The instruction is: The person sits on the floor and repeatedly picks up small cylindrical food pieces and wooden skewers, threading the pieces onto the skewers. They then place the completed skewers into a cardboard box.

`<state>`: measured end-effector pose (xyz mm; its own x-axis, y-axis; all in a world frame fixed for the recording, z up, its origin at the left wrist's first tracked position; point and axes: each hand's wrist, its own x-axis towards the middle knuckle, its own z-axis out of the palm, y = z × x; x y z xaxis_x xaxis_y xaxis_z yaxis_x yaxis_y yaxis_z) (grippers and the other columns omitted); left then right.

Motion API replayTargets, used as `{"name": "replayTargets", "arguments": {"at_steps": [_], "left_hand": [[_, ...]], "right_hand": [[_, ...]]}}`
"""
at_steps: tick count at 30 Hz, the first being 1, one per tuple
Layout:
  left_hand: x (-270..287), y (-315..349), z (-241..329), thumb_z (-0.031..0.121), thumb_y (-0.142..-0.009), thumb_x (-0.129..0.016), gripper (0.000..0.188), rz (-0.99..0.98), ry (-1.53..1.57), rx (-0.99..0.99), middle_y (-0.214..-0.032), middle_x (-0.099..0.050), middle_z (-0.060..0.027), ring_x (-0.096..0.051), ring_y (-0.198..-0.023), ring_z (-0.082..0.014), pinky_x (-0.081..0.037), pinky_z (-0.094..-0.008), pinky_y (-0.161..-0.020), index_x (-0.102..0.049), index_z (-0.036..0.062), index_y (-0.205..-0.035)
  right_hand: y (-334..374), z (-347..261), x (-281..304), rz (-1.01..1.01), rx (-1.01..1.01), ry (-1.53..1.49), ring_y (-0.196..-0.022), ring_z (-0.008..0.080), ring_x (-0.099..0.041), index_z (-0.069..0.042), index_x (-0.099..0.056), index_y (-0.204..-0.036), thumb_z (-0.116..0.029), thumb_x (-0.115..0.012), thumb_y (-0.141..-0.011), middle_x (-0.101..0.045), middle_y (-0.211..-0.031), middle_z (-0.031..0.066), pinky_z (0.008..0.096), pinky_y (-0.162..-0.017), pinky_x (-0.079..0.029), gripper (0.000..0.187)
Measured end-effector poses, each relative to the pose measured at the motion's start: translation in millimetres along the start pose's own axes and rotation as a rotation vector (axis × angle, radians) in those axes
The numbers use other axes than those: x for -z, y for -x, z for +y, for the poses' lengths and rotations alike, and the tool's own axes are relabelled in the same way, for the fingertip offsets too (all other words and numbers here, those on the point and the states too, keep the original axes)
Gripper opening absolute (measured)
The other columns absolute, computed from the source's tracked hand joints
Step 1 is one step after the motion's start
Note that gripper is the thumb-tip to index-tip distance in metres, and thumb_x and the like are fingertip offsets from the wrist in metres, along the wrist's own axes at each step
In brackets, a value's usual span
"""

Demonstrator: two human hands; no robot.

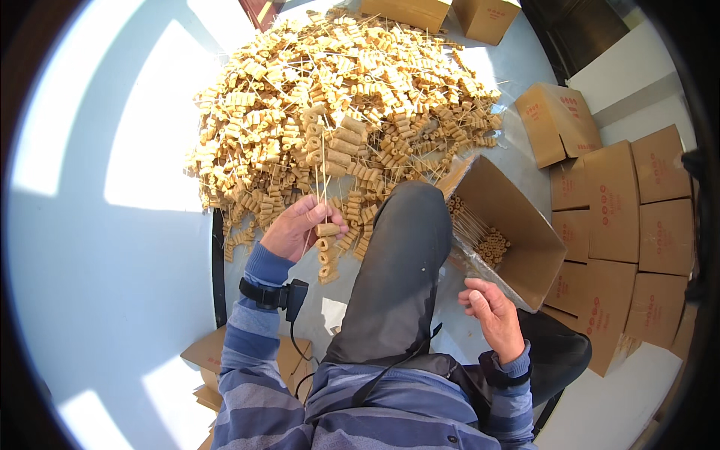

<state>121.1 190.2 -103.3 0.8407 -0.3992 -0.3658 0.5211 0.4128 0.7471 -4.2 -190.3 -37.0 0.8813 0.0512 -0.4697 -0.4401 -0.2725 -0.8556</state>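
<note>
My left hand (pixel 306 225) is closed around the thin sticks of several skewers. They carry tan, hollow, tube-shaped rolls (pixel 346 141), with some above my fingers and others (pixel 327 251) below. In front of it rises a large heap of similar skewers (pixel 337 75). My right hand (pixel 493 315) hovers beside the near edge of an open cardboard box (pixel 529 240), fingers loosely curled and nothing visible in them. Inside that box, skewers (pixel 491 244) lie bundled with their rolls grouped at one end.
Stacked brown cartons (pixel 615 202) line the right side, with another carton (pixel 559 124) beside the heap. More boxes (pixel 487 19) stand at the far edge. An open carton (pixel 206 352) sits at my lower left. My bent knee (pixel 412 217) rises between my hands.
</note>
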Motion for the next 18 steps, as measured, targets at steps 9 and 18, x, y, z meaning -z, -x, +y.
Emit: {"name": "replayTargets", "arguments": {"at_steps": [9,18], "left_hand": [[-147,42,-27,0.027,-0.102,-0.057,0.021,-0.560,0.196,0.311,-0.099,-0.063,-0.0109,-0.066,-0.097,-0.0296,-0.053,-0.0416,-0.086,-0.056,0.0063,-0.103],[-164,58,-68,0.024,-0.102,-0.058,0.024,-0.675,0.101,0.572,-0.102,-0.064,-0.0119,-0.065,-0.097,-0.0222,-0.054,-0.0354,-0.087,-0.054,0.0011,-0.104]], "right_hand": [[-12,-63,-39,-0.620,-0.054,-0.774,-0.117,0.0250,-0.060,0.003,-0.047,-0.140,-0.039,-0.044,-0.107,-0.060,-0.130,0.0139,0.0387,-0.104,-0.045,0.054],[10,-54,-12,-0.134,0.197,-0.916,-0.089,0.0251,-0.068,-0.001,-0.052,-0.125,-0.032,-0.044,-0.108,-0.069,-0.085,0.0094,0.0386,-0.091,-0.052,0.037]]}}
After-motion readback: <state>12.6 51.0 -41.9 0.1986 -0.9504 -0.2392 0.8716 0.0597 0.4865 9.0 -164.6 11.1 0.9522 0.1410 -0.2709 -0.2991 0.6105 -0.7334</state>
